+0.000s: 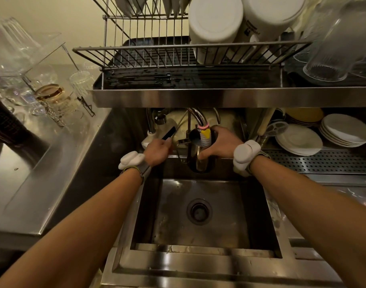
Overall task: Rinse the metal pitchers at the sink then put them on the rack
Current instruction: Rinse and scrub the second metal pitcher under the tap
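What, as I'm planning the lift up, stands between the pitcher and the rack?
The faucet nozzle sits in the mouth of the pitcher that the right hand holds, and the steel shelf edge overhangs it. The rack above has bare wires on its left; white containers fill its right. The left hand grips the faucet lever.

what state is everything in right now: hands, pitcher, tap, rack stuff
left hand: grips the black tap lever
right hand: holds the metal pitcher
metal pitcher: upright, mouth under the tap nozzle
tap nozzle: inside the pitcher mouth; flow cannot be told
white containers: upside down on the rack
plates: stacked
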### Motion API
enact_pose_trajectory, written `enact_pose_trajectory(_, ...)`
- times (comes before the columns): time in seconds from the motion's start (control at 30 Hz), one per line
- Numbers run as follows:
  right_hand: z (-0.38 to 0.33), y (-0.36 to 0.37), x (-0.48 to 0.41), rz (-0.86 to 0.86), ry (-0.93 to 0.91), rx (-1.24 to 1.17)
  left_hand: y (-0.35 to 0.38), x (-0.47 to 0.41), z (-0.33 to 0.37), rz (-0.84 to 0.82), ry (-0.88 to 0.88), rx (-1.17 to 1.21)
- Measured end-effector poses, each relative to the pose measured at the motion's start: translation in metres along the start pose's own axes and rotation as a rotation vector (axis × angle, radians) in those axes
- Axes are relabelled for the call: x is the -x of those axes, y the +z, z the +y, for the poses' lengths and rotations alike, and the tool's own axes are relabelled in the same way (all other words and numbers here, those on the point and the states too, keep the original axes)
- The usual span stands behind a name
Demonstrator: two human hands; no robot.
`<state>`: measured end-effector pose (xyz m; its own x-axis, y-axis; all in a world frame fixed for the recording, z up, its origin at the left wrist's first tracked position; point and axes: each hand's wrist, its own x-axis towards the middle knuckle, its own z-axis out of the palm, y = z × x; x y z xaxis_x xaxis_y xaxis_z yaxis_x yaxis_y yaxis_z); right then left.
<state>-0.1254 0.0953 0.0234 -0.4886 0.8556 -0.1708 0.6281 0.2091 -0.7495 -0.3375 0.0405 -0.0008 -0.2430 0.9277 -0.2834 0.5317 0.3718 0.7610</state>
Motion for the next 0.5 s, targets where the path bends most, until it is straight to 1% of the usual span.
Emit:
enact_pose_trajectory(0.1, -0.0001, -0.004, 0.0004, -0.038, 0.013, -0.015, 0.0, 0.0016, 0.0012, -0.003, 0.013, 0.029)
enact_pose_trajectory(0.2, -0.0015, -0.0081, -0.0014, 0.021, 0.004, 0.011, -0.0008, 0.0025, -0.0004, -0.006, 0.022, 0.043)
enact_pose_trajectory(0.33, 0.0, -0.0026, -0.0008, -0.02, -0.005, 0.006, -0.0035, 0.0006, -0.0017, 0.007, 0.021, -0.003)
enact_pose_trajectory(0.5, 0.0008, -0.0038, -0.0027, 0.026, -0.013, 0.031, -0.0013, 0.0003, 0.0026, 0.027, 0.051, -0.038)
